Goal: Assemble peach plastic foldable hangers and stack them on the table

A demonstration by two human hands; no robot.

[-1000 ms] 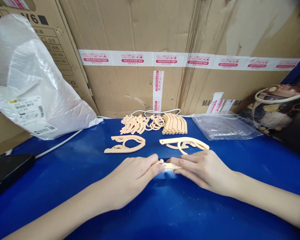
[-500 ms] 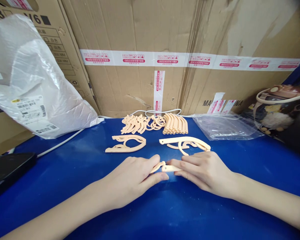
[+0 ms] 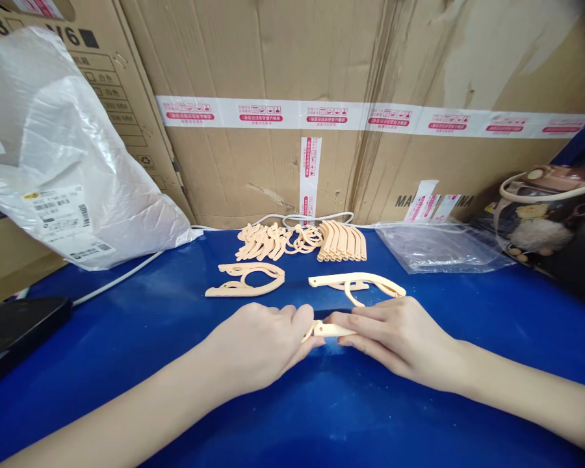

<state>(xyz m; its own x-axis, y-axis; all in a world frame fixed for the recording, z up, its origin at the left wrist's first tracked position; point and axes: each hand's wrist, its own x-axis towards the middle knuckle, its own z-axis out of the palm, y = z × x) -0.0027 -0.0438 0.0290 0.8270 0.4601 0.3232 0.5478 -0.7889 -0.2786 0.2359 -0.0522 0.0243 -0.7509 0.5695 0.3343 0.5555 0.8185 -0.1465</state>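
In the head view my right hand (image 3: 402, 338) is closed around a cream plastic folding hanger (image 3: 353, 279). One of its arms points left above the fingers, and the end of another arm, with a small hole, sticks out between the fingertips. My left hand (image 3: 263, 341) pinches a small curved hanger piece (image 3: 308, 333) against that holed end. Whether the two are joined is hidden by the fingers. A second folding hanger (image 3: 260, 286) lies folded on the blue table just beyond my left hand. Part of another peach piece (image 3: 361, 286) shows behind the held hanger.
Small hook pieces (image 3: 260, 242), ring-like parts (image 3: 305, 239) and a row of curved arms (image 3: 344, 240) lie at the back. A clear plastic bag (image 3: 433, 250) is right of them, a white parcel bag (image 3: 78, 169) left. A black device (image 3: 24, 338) lies far left.
My left fingers have curled in more around the small curved piece. The hanger in my right hand has shifted and tilted slightly, its upper arm sitting a little lower.
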